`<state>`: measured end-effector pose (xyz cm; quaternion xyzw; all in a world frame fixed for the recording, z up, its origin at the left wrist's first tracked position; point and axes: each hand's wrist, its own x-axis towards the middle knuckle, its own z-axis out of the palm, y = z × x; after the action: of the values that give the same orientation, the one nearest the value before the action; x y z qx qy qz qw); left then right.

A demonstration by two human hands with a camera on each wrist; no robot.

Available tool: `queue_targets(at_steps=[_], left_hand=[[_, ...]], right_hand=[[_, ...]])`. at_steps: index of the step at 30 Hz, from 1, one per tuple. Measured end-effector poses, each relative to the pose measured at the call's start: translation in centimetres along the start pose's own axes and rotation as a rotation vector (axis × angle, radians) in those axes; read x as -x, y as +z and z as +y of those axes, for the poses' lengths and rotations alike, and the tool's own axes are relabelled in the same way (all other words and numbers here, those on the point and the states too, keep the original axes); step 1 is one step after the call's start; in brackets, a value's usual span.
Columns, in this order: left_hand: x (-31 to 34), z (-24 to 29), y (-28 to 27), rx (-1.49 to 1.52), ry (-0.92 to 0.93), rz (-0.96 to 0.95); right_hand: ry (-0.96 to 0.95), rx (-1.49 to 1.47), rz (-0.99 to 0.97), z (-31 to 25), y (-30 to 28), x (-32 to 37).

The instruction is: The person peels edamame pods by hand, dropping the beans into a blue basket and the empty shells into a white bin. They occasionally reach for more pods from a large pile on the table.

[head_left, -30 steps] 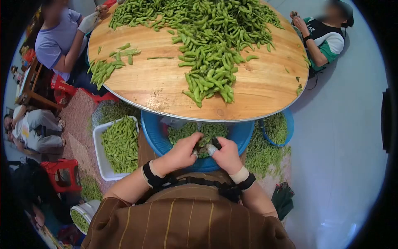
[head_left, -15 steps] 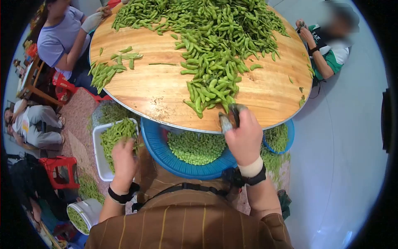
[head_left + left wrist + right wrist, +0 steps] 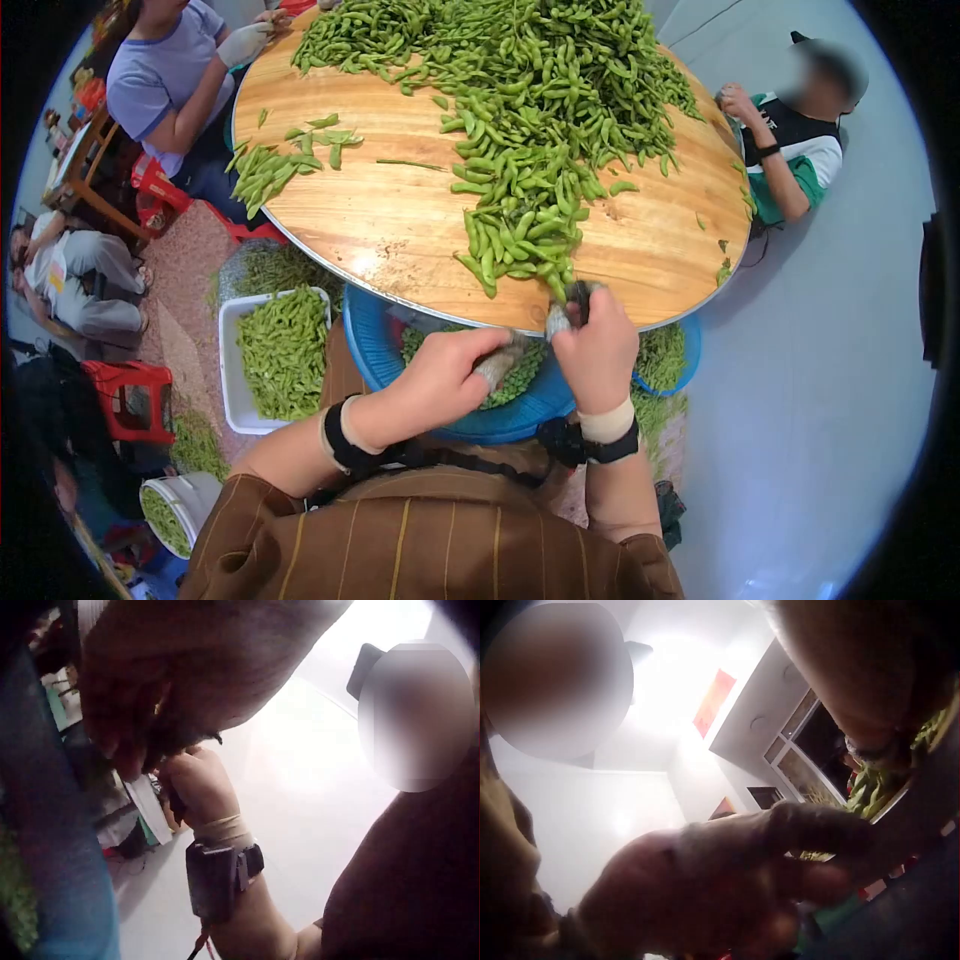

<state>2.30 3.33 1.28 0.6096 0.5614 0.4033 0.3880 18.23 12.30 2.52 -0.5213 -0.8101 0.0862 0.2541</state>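
At the near edge of the round wooden table [image 3: 350,215], my right hand [image 3: 597,350] pinches at the nearest green pods [image 3: 500,240] between a pale-wrapped thumb and a dark-covered finger. My left hand [image 3: 450,375], its thumb wrapped, is just left of it over the blue basin [image 3: 370,335] of shelled beans [image 3: 515,385]. Its fingers point right, loosely bent; no pod shows in them. In the left wrist view, the right hand [image 3: 199,784] lies beyond the left hand [image 3: 187,667]. The right wrist view has the left hand [image 3: 705,877] below the right hand [image 3: 870,667]; the right fingertips are hidden.
A white basket [image 3: 225,375] of pods stands left of the basin, with a white bucket [image 3: 200,495] and a red stool [image 3: 130,400] farther left. A blue tub [image 3: 690,360] is at the right. People sit at both sides of the table.
My left hand has come from the white basket back over the basin, beside the right. My right hand went from the basin up to the pods and has since drawn slightly back.
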Motion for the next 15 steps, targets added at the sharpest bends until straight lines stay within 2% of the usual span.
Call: queue_targets(at_steps=[1,3,5,8,12,14,15], left_hand=[[-0.6,0.2,0.2,0.164,-0.144,-0.031],[-1.6,0.9,0.4,0.27,-0.125,-0.06],[-2.4,1.7,1.0,0.465,-0.299,-0.056],[-3.1,1.7,1.4,0.506,-0.4,-0.025],[-3.4,2.0,1.1,0.522,-0.392,-0.075],[-3.2,1.6,1.2,0.592,-0.248,-0.002],[-3.1,1.4,1.2,0.589,-0.249,-0.002]], right_hand=[[-0.004,0.002,0.0,-0.1,-0.4,0.4],[0.091,-0.208,-0.081,-0.6,-1.0,1.3],[0.024,-0.206,-0.025,-0.4,-0.7,1.8],[0.057,-0.327,-0.068,-0.1,-0.8,2.1],[0.043,-0.401,-0.066,-0.8,-1.4,2.2],[-0.041,-0.389,-0.115,-0.3,-1.1,2.4],[-0.041,-0.393,-0.114,-0.4,-1.3,2.5]])
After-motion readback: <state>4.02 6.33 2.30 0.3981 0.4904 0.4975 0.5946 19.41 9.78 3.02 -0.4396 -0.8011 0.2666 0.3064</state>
